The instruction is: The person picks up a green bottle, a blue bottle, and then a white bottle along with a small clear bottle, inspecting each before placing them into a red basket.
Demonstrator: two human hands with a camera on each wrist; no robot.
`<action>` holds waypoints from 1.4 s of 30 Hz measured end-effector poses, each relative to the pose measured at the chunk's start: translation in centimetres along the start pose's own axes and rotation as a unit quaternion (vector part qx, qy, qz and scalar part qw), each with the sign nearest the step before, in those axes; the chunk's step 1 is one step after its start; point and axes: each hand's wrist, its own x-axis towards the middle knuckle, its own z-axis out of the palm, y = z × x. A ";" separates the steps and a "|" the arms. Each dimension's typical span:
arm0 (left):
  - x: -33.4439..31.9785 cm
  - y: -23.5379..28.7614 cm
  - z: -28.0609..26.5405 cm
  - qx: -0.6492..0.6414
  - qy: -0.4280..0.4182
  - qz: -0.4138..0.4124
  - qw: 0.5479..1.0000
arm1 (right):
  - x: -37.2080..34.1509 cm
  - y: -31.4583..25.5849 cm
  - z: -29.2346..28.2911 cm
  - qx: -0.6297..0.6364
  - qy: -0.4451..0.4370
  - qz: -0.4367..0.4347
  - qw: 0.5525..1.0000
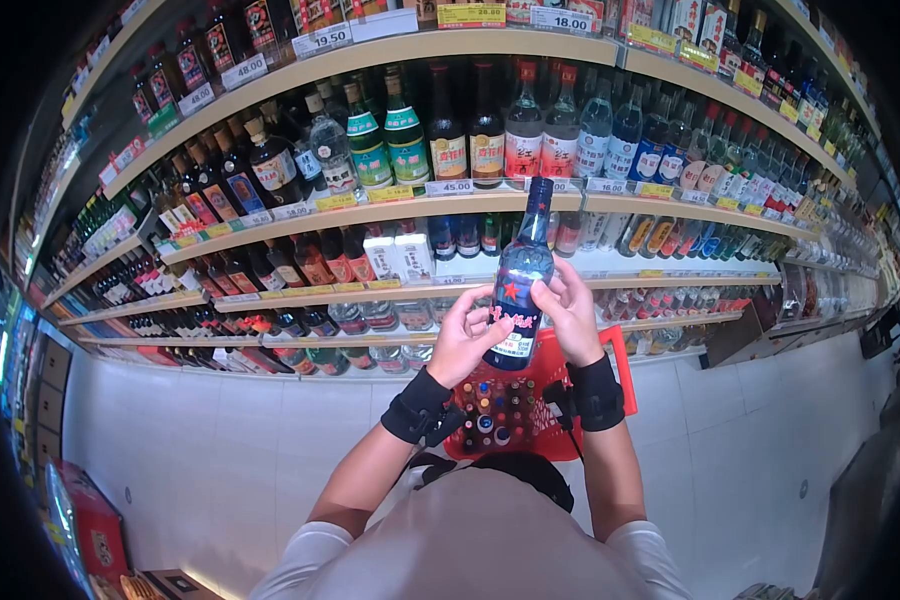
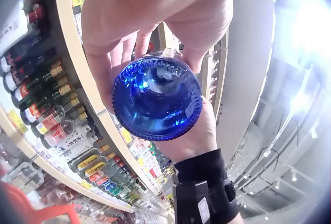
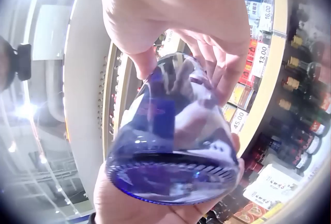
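Observation:
A dark blue glass bottle (image 1: 523, 275) with a red star and a white lower label is held up, neck tilted upward, in front of the shelves. My left hand (image 1: 462, 338) grips its lower left side, thumb across the label. On the other side my right hand (image 1: 568, 312) holds the bottle's body, thumb on the front. The left wrist view looks onto the bottle's round blue base (image 2: 158, 100), with the left hand (image 2: 155, 14) around it. In the right wrist view the bottle (image 3: 176, 136) shows through clear bluish glass beside the right hand (image 3: 181, 14).
A red basket (image 1: 625, 370) with several bottles inside stands on the pale floor (image 1: 320, 420), below my hands. Curved shelves (image 1: 390, 208) full of bottles and price tags span the front. One shelf stretch just behind the held bottle shows bare white surface.

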 end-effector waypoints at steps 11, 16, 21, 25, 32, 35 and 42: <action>-0.3 -0.2 0.2 -0.213 -0.081 -0.086 0.970 | 0.5 -1.9 -1.5 0.100 -0.135 -0.017 0.986; 0.2 0.5 0.0 -0.232 -0.153 -0.116 0.953 | 0.2 -2.6 -1.7 0.056 -0.120 -0.039 0.990; 0.5 0.7 0.4 -0.003 -0.088 -0.027 0.996 | 0.4 -3.2 -0.8 -0.071 -0.005 -0.035 0.997; 0.5 0.3 0.3 -0.083 -0.092 -0.044 0.991 | 1.0 -1.3 -1.2 -0.089 0.018 -0.056 0.994; -0.5 1.9 1.0 -0.213 -0.149 -0.039 0.965 | 1.2 -3.3 -1.4 -0.023 -0.062 0.004 0.998; -0.7 2.1 1.2 -0.217 -0.106 -0.037 0.970 | 1.6 -2.9 -1.3 0.003 -0.064 0.015 0.998; -1.2 2.1 0.8 -0.212 -0.099 -0.044 0.971 | 1.9 -2.7 -1.0 0.065 -0.075 0.050 0.994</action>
